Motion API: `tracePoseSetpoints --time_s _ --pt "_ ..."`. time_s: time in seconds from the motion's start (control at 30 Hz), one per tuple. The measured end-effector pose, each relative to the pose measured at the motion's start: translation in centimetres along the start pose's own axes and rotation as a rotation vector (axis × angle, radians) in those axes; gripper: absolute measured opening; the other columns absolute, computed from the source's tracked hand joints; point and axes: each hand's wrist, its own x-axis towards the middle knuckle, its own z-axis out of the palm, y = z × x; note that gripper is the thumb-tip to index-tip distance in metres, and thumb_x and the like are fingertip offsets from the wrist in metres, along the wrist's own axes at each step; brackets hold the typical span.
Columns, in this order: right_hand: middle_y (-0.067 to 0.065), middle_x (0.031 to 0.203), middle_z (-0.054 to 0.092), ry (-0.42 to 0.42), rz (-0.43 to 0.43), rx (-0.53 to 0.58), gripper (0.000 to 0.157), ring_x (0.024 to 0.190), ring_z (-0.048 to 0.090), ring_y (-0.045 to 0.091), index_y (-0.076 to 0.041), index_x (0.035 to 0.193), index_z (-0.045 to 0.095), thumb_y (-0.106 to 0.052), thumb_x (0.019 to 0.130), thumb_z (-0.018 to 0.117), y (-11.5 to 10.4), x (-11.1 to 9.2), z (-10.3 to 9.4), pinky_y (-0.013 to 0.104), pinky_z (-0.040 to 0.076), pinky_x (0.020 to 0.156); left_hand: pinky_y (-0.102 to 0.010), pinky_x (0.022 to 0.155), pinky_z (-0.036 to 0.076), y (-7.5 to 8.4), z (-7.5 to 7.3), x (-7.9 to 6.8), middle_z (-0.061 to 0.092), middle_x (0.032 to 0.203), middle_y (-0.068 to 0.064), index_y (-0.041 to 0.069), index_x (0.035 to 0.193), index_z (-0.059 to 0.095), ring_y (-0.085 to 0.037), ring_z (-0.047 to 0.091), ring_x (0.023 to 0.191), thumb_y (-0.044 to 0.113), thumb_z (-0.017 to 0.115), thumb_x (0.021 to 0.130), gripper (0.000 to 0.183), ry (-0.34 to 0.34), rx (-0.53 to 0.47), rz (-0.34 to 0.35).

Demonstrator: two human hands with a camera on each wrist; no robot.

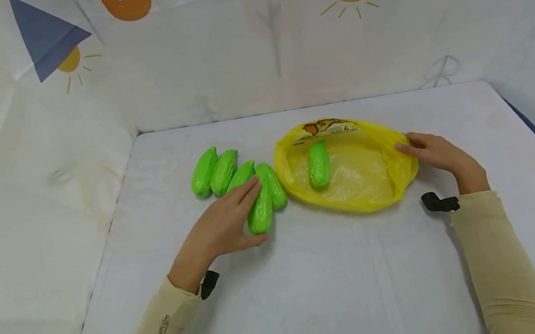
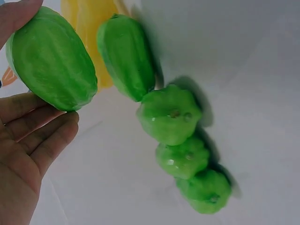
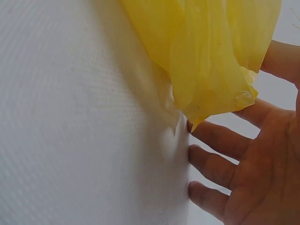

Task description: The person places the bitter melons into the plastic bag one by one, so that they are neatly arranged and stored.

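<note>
Left hand (image 1: 220, 222): thumb on one side and fingers on the other grasp a glossy green ridged gourd (image 2: 51, 61) across its girth, near the bag's left side. Whether it has cleared the bench (image 1: 322, 294) cannot be told.

Right hand (image 1: 441, 153): thumb over the rim of the yellow plastic bag (image 1: 358, 181), other fingers outside; the thin film appears pinched between them.

Four more gourds (image 1: 204, 173) lie in a row left of the bag, the nearest just beside its rim. One inner gourd (image 1: 318, 165) lies within the open bag, left of its middle.

Handling (judged): gourd probably a light, fairly stiff model; shiny skin may slip, ridges should help. Best hold: mid-body, thumb opposite fingers, clear of the tapered tip. Bag: very light, limp, tears or collapses easily; take it by the gathered rim, gently.
</note>
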Motion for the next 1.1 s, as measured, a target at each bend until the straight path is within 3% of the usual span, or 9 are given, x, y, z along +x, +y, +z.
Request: tracePoseSetpoints --time_s 0.43,1.1 --pt "0.031 0.156 0.023 0.0 -0.011 -0.015 0.086 0.141 0.021 0.052 -0.001 0.155 0.02 -0.064 0.097 0.037 0.0 -0.2 -0.4 0.072 0.018 0.11 -0.04 0.115 0.037 1.0 -1.1 3.5 0.035 0.156 -0.016 -0.002 0.15 0.035 -0.03 0.04 0.141 0.051 0.077 0.079 0.098 -0.086 0.026 0.001" --pt "0.031 0.157 0.021 0.006 0.008 -0.011 0.089 0.142 0.019 0.052 -0.001 0.155 0.02 -0.065 0.096 0.037 0.0 -0.1 -0.1 0.071 0.017 0.112 -0.041 0.11 0.043 1.9 -1.5 7.7 0.036 0.155 -0.018 -0.003 0.15 0.034 -0.032 0.045 0.136 0.056 0.073 0.08 0.099 -0.093 0.104 0.07"
